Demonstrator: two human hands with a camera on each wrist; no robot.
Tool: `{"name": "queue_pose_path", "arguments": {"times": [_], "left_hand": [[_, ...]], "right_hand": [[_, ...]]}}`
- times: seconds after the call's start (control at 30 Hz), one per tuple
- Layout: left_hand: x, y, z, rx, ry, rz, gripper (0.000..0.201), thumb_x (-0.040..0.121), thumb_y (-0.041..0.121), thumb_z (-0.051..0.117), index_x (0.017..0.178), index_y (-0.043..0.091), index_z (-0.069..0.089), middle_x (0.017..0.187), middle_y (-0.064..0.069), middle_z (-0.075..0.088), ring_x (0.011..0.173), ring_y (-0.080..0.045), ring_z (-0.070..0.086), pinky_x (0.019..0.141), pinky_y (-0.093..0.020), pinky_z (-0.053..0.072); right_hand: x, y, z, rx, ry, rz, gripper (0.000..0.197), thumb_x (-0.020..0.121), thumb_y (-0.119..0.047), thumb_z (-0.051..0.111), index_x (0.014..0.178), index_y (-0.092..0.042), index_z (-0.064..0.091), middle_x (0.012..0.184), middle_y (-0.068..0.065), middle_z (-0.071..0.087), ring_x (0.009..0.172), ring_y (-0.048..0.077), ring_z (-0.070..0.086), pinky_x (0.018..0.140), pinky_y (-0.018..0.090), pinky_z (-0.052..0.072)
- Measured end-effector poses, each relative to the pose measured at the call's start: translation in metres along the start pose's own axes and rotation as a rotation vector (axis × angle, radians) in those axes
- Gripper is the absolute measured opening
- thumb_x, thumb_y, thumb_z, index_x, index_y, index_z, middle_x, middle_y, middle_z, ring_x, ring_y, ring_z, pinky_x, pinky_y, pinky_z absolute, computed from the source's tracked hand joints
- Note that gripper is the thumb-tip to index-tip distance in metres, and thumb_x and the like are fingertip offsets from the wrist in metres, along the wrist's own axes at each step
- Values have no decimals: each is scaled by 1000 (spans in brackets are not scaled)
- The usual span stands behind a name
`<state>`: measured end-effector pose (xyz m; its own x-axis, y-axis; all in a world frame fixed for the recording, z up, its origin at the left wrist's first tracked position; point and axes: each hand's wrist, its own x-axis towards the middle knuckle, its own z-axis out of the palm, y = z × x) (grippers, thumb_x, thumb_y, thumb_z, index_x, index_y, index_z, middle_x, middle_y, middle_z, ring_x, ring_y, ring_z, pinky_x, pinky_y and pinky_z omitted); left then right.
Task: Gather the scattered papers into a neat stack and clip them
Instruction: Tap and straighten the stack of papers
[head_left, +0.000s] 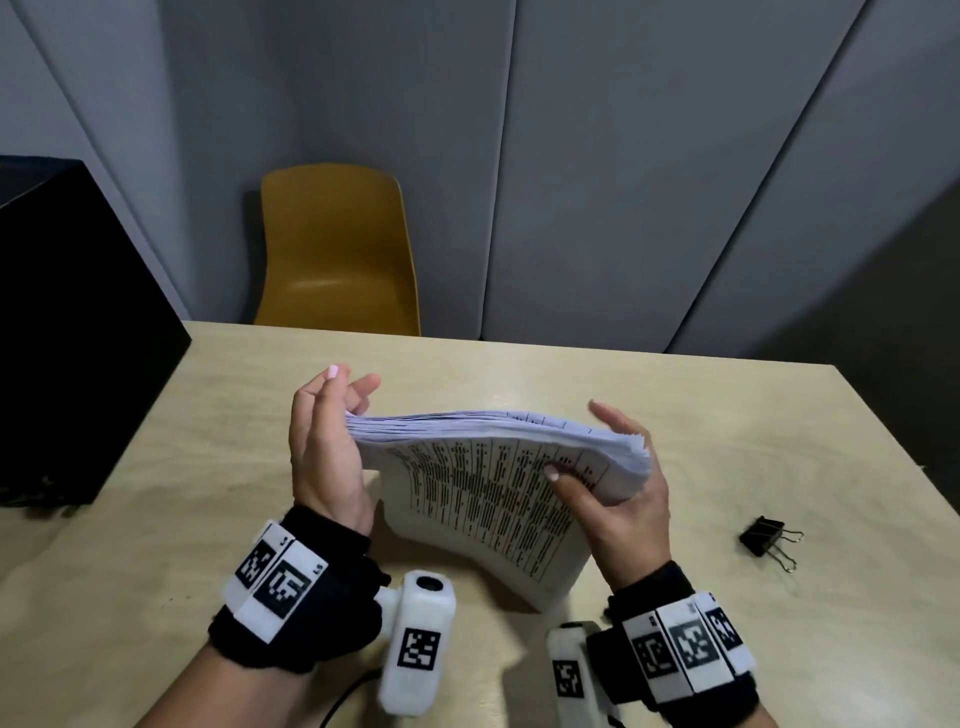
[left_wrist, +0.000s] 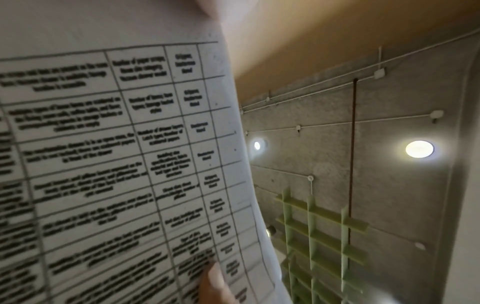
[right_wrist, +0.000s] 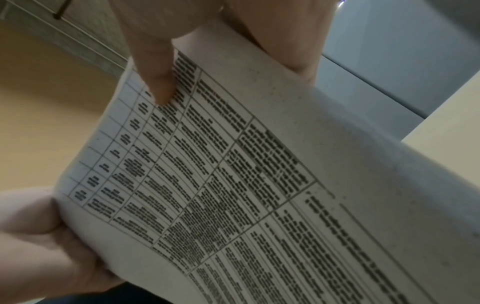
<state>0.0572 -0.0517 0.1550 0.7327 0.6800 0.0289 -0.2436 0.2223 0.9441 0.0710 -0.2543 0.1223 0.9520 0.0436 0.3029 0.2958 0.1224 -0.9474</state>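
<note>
A thick stack of printed papers (head_left: 488, 488) stands on its lower edge on the table, bowed towards me, with tables of text on its front sheet (left_wrist: 103, 164) (right_wrist: 233, 174). My left hand (head_left: 332, 415) lies with its palm against the stack's left edge, fingers loose and pointing up. My right hand (head_left: 613, 493) grips the right edge, thumb (right_wrist: 155, 78) on the front sheet and fingers behind. A black binder clip (head_left: 769, 540) lies on the table to the right of my right hand, untouched.
The light wooden table (head_left: 727, 441) ends at a far edge with a yellow chair (head_left: 337, 249) behind it. A large black box (head_left: 62, 338) stands at the table's left side. Grey wall panels close off the back.
</note>
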Motion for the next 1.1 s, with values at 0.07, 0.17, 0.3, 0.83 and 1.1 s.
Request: {"name": "queue_pose_path", "arguments": {"times": [0.07,0.17,0.3,0.83,1.1], "left_hand": [[-2,0,-2,-2,-90,12,45,75,60,47,101,25,56,102,-7,66,102,-19,61,85,-28,44],[-2,-4,-18,30,-323,78,87,47,82,62,117,33,48,108,-2,64,97,-12,62,78,-20,47],[11,-19,-48,187,-535,89,114,33,65,82,133,40,33,119,14,61,107,-4,58,86,-17,49],[2,-42,-34,355,-443,230,34,59,38,74,92,29,68,91,24,72,89,-1,68,79,-18,53],[-6,-50,-27,443,-321,252,27,70,35,65,95,25,61,74,29,68,78,12,62,68,-3,45]], "right_hand": [[2,6,0,-41,28,6,28,66,-11,81,86,-27,71,75,-10,72,70,1,66,62,14,52],[5,13,-5,-8,77,16,11,66,-17,80,72,-23,74,69,-13,73,68,3,68,62,18,53],[11,4,-13,86,13,74,18,67,4,72,76,-11,71,69,-6,74,67,8,69,63,21,55],[7,-2,0,64,32,-22,49,70,5,70,103,-26,54,102,1,63,89,6,63,74,17,52],[3,9,5,-65,194,-51,56,78,5,65,116,-28,42,93,-15,64,84,-4,61,77,14,50]]}}
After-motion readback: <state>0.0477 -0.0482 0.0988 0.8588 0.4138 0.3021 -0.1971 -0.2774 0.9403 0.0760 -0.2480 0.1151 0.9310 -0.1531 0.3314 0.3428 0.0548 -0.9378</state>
